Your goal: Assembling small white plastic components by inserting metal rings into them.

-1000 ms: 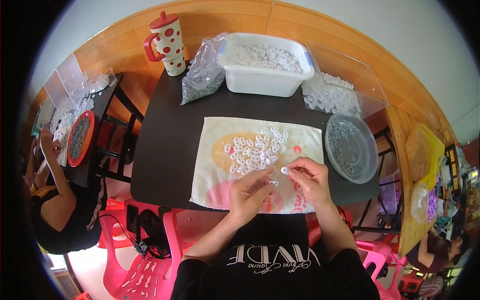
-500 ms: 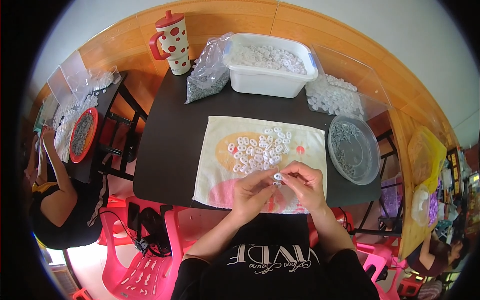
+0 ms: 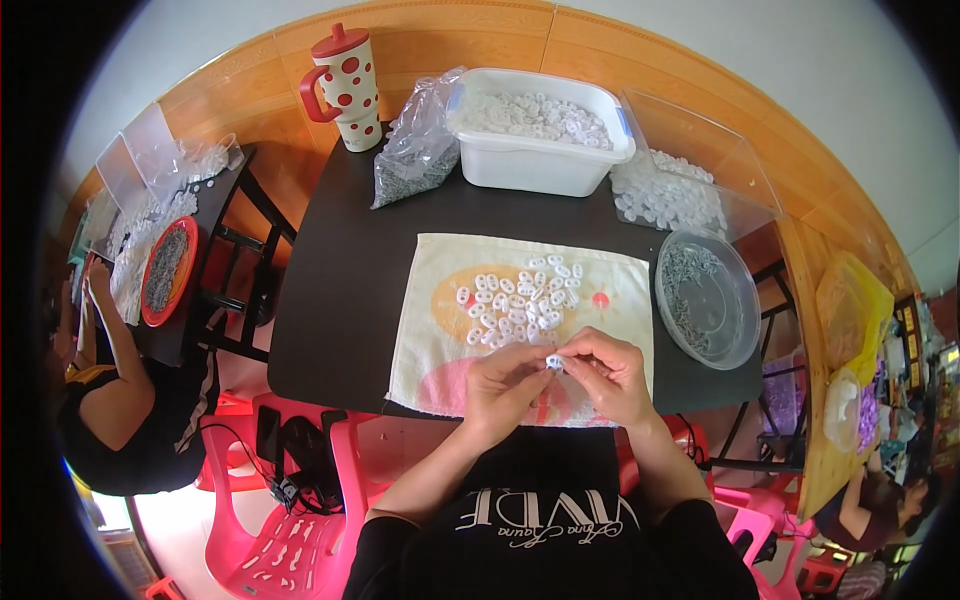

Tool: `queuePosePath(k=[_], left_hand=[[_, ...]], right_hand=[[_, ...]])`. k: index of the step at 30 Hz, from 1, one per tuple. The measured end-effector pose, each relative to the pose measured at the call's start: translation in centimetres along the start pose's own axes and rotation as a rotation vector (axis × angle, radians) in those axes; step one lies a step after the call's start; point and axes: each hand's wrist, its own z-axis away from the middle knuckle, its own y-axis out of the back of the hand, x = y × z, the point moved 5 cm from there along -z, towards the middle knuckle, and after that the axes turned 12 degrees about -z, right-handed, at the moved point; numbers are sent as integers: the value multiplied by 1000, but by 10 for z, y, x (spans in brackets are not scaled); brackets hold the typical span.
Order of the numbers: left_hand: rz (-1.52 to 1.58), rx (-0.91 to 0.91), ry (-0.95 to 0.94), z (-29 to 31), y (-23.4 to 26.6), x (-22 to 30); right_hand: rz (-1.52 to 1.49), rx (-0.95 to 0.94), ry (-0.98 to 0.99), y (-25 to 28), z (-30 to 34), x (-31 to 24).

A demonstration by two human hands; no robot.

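Note:
Over the near part of a patterned cloth [image 3: 620, 285], my two hands meet at a small white plastic piece [image 3: 554, 362] with holes in it. The fingertips of my left hand [image 3: 503, 385] pinch it from one side, and those of my right hand [image 3: 608, 375] grip it from the other. Fingers cover much of it, so I cannot make out whether it is one piece or two joined. Just beyond my hands lies a loose pile of white oval two-holed pieces [image 3: 515, 305].
Behind the cloth stand a white tub [image 3: 535, 178] of white pieces, a clear bag [image 3: 412, 165] of small grey parts and a dotted tumbler [image 3: 352, 95]. To the right are a round clear dish [image 3: 735, 310] of metal parts and a clear box [image 3: 670, 195]. Other people sit at both sides.
My hands have drawn together. The white pieces, seen apart between my fingers before, now appear as one small piece at my fingertips.

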Motion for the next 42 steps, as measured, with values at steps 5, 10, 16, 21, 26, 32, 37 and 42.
queuePosePath(k=[5, 10, 16, 21, 26, 32, 37, 42], left_hand=[[37, -1, 24, 1, -2, 0], [-84, 47, 10, 1, -7, 1], [-704, 63, -177, 4, -15, 17], [-1058, 25, -225, 6, -26, 29], [-1055, -7, -308, 8, -24, 33], [-932, -93, -351, 3, -17, 37], [-926, -119, -375, 0, -17, 33], [-958, -150, -362, -2, -18, 34]], right_hand=[[-32, 5, 14, 0, 3, 0], [88, -1, 63, 0, 6, -5], [361, -106, 213, 5, 15, 3], [460, -117, 331, -2, 18, -5], [605, -150, 379, -5, 25, -2], [539, -231, 421, -7, 28, -3], [570, -224, 400, -6, 30, 3], [537, -218, 373, -5, 29, 5]])
